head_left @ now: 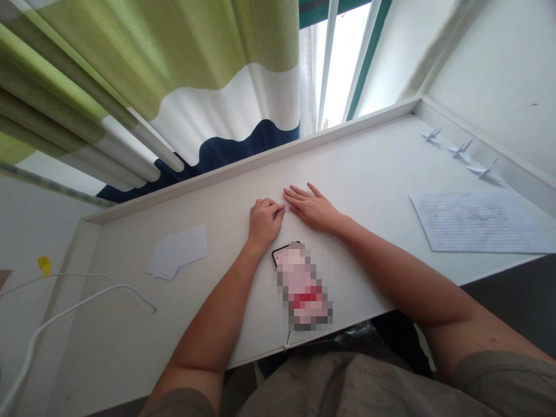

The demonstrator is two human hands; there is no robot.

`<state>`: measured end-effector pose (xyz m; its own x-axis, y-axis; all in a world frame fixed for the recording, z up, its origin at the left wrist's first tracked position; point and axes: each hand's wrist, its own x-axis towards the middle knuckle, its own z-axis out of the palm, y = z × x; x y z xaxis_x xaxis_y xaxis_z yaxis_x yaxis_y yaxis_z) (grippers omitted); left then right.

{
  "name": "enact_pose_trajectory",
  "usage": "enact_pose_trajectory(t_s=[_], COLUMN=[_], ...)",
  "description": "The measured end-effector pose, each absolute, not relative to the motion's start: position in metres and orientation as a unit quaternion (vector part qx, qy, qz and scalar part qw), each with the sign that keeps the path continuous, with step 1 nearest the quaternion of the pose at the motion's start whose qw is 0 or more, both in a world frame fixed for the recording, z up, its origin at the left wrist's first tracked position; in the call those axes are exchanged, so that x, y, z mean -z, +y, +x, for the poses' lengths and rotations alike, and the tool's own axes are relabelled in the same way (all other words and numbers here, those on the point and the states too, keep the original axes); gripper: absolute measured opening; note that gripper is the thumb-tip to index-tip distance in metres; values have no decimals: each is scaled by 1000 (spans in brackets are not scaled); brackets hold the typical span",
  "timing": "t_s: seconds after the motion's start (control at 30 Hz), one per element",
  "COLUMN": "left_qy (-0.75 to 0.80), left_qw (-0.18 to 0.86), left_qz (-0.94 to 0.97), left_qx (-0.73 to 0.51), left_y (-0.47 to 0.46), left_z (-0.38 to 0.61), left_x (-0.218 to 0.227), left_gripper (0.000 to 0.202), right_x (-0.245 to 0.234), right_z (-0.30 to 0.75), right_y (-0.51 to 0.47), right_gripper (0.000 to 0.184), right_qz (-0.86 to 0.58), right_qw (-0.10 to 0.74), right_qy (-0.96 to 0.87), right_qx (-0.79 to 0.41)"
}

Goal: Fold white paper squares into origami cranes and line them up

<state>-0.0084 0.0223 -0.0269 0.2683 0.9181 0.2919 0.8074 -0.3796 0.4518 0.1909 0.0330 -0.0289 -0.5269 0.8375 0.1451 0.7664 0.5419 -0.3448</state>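
White paper, just a small piece (287, 210), is lying between the person's two hands on the pale tabletop (369, 168), mostly hidden by the fingers. The left hand (263, 225) is curling, its thumb and forefinger pinching the paper's near side. The right hand (313, 209) is resting palm down beside it, fingers extended and slightly spread, grasping nothing; its thumb is reaching toward the paper, though whether it is touching cannot be told. Between the forearms, a phone (303, 286) is lying near the front edge, its screen blurred. Loose white slips (179, 250) are overlapping to the left, well apart from the hands. A white cable (29, 356) is arching over the left end. At the right, a lined, written sheet (473, 223) is lying flat, and beyond it three folded paper figures (461, 150) are standing in a row beside the rim. A green, white and navy curtain (226, 46) is hanging behind the tabletop.
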Motion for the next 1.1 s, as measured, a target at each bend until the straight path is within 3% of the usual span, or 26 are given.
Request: enact_pose_trajectory(t_s=[0.17,0.47,0.63,0.8,1.1], left_qy=[541,441,452,533,554], left_qw=[80,69,151,159,125], left_qz=[802,874,833,750,789], left_qx=[-241,-191,-282,-358,-235], left_y=[20,26,35,42,35], left_z=[-8,-24,-38,-38,-24], left_x=[22,12,19,26,23], left_gripper=[18,25,24,18,17], right_x=[32,34,30,25,30], right_z=[194,186,191,199,204], right_y=[34,33,38,41,44], right_gripper=[57,59,56,54,50], right_qz=[-511,-551,-545,-523,-505], right_qw=[113,145,128,124,149], right_qy=[-838,-806,-812,-825,-829], right_qx=[-153,-160,-166,-175,-188])
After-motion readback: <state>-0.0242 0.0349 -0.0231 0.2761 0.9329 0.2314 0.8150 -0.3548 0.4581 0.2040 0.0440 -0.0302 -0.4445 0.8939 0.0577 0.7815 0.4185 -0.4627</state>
